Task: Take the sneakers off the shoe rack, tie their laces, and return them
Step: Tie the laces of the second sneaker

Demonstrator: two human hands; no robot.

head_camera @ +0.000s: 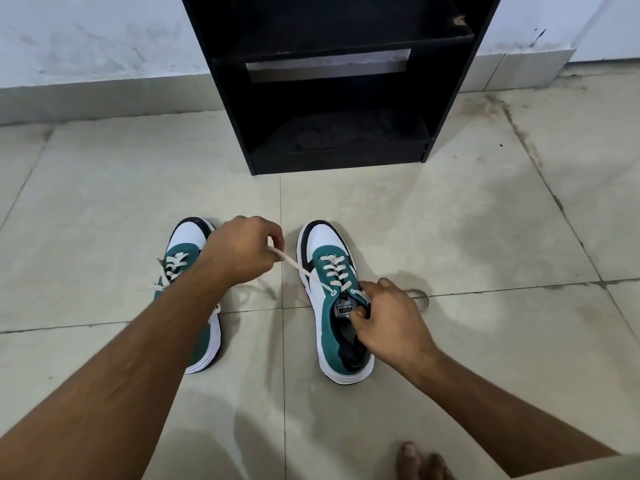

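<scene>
Teal suede and white leather make up the low-top sneaker with cream laces point(334, 296) you are working on; it sits on the beige tiled floor point(485, 237), toe pointing to twelve o'clock at the black open-shelved shoe rack point(337, 98). Your left hand point(242, 251) is clenched on one cream lace end point(291, 263), drawn taut toward ten o'clock from the top eyelet. Your right hand point(388, 317) is pinched at the tongue and collar; it looks to be gripping the other lace there, though your fingers hide the exact hold. A loose loop of that lace point(417, 299) lies on the tile at three o'clock of the shoe.

No knot is formed yet, by my reading. Pull harder to the left and the light shoe may skid or twist, since only your right hand steadies it. If that hand slips, tension goes slack and the crossings will loosen. The trailing loop could catch under the sole, or under your wrist, as you cross the ends.

At nine o'clock, well apart, the matching teal and white sneaker point(188, 271) lies partly under your left forearm with its laces spread on the floor. Sweeping your arm back could drag those laces or nudge that shoe. Your bare toes point(419, 459) at five o'clock sit near too; mind them when shifting.
</scene>
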